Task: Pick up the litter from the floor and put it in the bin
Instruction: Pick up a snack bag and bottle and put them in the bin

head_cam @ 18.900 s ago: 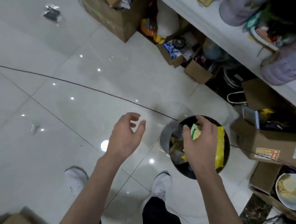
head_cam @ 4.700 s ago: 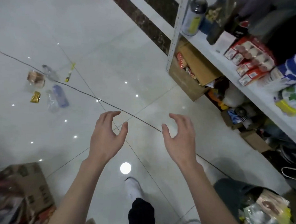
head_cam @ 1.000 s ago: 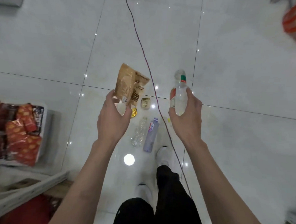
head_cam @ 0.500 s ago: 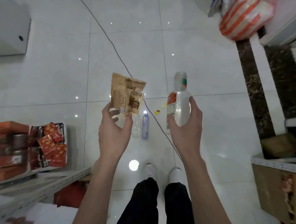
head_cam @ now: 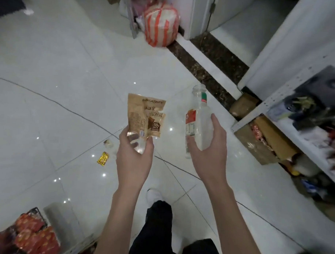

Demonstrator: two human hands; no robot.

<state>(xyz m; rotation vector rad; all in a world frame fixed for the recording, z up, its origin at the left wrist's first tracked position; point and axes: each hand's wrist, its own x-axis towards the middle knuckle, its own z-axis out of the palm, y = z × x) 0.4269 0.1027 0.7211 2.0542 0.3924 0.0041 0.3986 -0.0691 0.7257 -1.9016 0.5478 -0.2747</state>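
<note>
My left hand (head_cam: 134,156) pinches the bottom edge of a brown snack wrapper (head_cam: 145,115) and holds it upright at chest height. My right hand (head_cam: 209,149) grips an empty clear plastic bottle (head_cam: 198,120) with a red-and-white label, neck pointing up. On the white tiled floor (head_cam: 69,76) left of my left hand lie a small gold wrapper (head_cam: 103,158) and a small clear piece of litter (head_cam: 108,143). The bin is out of view.
A thin dark cable (head_cam: 59,104) runs across the floor. A white shelf unit (head_cam: 289,104) with cardboard boxes and goods stands at the right. An orange-and-white striped sack (head_cam: 160,26) sits at the back. Red packets (head_cam: 33,234) lie at the lower left.
I have turned to the right with both items in hand. The shelf unit has come into view at the right and the floor bottles have dropped out of sight.
</note>
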